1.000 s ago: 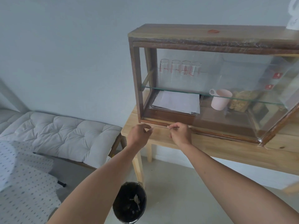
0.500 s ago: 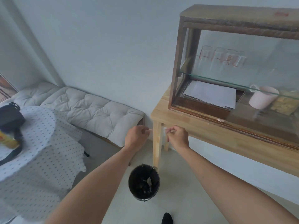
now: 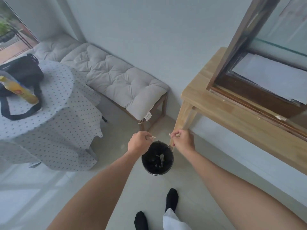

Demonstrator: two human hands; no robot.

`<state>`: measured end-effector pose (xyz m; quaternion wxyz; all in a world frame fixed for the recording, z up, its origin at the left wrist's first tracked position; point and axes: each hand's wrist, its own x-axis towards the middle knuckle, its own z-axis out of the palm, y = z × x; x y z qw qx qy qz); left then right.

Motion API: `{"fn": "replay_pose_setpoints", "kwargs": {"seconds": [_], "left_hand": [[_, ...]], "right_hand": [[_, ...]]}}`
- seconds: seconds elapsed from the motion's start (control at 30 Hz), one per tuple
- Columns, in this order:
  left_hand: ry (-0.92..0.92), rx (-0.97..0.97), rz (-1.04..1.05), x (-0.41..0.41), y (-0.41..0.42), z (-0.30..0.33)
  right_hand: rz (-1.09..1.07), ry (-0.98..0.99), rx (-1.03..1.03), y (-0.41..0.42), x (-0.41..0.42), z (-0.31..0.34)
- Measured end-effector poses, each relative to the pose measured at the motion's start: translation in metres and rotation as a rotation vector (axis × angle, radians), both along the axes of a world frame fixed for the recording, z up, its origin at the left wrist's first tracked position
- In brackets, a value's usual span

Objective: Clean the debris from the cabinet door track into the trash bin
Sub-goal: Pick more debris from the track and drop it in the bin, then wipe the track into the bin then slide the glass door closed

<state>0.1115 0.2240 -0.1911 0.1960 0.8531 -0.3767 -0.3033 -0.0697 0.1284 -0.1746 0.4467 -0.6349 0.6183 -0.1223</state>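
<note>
Both hands hang just above the far rim of the black trash bin [image 3: 157, 158] on the floor: the left hand [image 3: 139, 143] at its 10 o'clock pinches a pale scrap of debris [image 3: 152, 137], the right hand [image 3: 183, 141] at 1 o'clock pinches another scrap [image 3: 171, 134]. More bits [image 3: 280, 117] lie in the cabinet door track [image 3: 254, 107] on the wooden counter [image 3: 232, 117], at 2 o'clock from the bin

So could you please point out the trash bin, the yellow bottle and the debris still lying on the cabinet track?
trash bin [image 3: 172, 161]: head view, right rim.
yellow bottle [image 3: 20, 90]: head view, middle of its body.
debris [image 3: 281, 117]: head view, pale scrap on the track.
</note>
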Motion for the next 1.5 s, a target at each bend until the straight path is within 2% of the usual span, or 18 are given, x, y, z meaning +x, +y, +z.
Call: {"fn": "replay_pose_setpoints", "kwargs": {"seconds": [0.3,0.67,1.13,1.5], "left_hand": [[0.054,0.119,0.034,0.013,-0.011,-0.03],[0.027,0.096,0.015,0.015,-0.018,-0.014],[-0.032,-0.045,-0.115,-0.003,-0.042,0.071],[-0.072,-0.256,-0.348,-0.05,-0.093,0.154]], "right_hand": [[0.104,0.091,0.116,-0.012,0.01,-0.042],[0.099,0.096,0.083,-0.016,-0.001,-0.026],[-0.069,-0.031,-0.109,-0.004,-0.039,0.06],[-0.264,-0.077,-0.285,-0.023,-0.097,0.133]]}}
